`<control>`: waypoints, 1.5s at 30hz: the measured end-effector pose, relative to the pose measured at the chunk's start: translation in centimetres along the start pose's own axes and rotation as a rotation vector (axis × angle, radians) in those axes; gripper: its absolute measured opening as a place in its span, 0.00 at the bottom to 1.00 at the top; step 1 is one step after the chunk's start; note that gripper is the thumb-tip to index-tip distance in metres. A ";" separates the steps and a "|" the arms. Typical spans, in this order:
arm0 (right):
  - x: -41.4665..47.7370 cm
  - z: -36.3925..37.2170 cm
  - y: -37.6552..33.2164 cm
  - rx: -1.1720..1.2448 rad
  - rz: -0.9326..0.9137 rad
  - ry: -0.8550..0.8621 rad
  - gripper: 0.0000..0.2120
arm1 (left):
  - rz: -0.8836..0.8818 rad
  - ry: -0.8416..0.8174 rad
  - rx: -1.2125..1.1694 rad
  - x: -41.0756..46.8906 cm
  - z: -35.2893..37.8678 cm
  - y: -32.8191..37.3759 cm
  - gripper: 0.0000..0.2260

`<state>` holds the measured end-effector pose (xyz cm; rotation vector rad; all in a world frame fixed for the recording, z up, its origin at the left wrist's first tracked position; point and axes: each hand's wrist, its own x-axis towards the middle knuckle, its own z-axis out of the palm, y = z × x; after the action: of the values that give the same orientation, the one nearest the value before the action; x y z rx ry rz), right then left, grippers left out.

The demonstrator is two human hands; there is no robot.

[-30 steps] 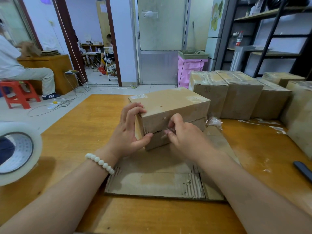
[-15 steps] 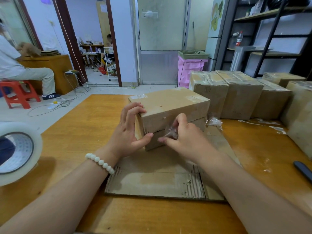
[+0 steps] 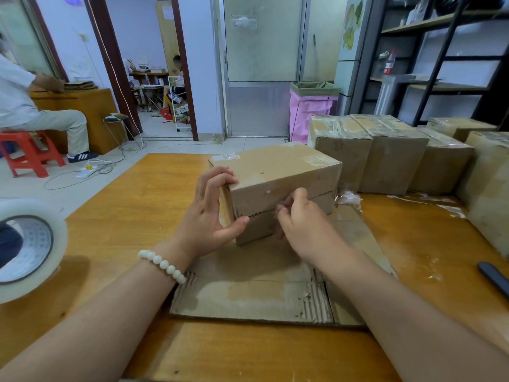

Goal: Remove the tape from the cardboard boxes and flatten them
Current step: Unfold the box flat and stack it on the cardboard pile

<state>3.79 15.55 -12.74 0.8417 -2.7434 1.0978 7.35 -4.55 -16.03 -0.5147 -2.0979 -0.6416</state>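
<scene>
A closed brown cardboard box stands on a flattened cardboard sheet in the middle of the wooden table. My left hand grips the box's near left corner, fingers on top and thumb on the front face by the seam. My right hand is at the front seam, its fingertips pinching clear tape there; the tape itself is barely visible between the fingers.
Several taped cardboard boxes line the table's back right. A big roll of clear tape sits at the left edge, a dark tool handle at the right. Crumpled tape scraps lie behind the box. A person sits on a red stool at the far left.
My right hand has shifted slightly right along the front seam while pinching the tape. My left hand and the box have stayed in place.
</scene>
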 end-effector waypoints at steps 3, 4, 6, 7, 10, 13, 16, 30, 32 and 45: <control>0.1 0.0 0.2 0.034 0.000 0.021 0.11 | -0.003 0.007 -0.002 0.0 -0.1 0.1 0.24; 0.1 -0.1 0.3 0.026 -0.005 0.026 0.12 | -0.006 0.010 -0.005 0.0 -0.1 0.0 0.24; 0.0 -0.3 0.3 -0.002 -0.009 0.031 0.14 | -0.018 0.016 -0.014 0.0 -0.1 0.0 0.24; -0.2 -0.5 0.2 -0.020 -0.007 0.028 0.15 | -0.022 0.017 -0.017 0.0 -0.1 -0.1 0.24; -0.6 -1.0 -0.3 -0.042 -0.002 0.006 0.22 | -0.013 0.013 -0.012 0.0 -0.2 -0.1 0.24; -0.9 -1.5 -0.8 -0.055 0.044 -0.003 0.27 | -0.002 0.013 -0.009 0.0 -0.2 0.0 0.24; -0.6 -1.6 -0.5 -0.143 0.106 -0.018 0.26 | -0.013 0.010 -0.014 0.0 -0.2 0.0 0.24; -0.4 -1.1 -0.2 -0.123 -0.002 -0.018 0.12 | -0.030 0.006 -0.012 0.0 -0.2 0.0 0.24; -0.4 -1.2 -0.2 -0.112 0.021 -0.027 0.11 | -0.029 0.004 -0.011 0.0 -0.2 0.0 0.24; -0.5 -1.2 0.0 -0.095 0.029 -0.018 0.21 | -0.034 0.030 -0.021 0.0 -0.3 -0.1 0.24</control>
<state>4.00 16.57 -11.94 0.8056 -2.8053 0.9604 7.51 -4.78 -15.90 -0.4794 -2.0780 -0.6872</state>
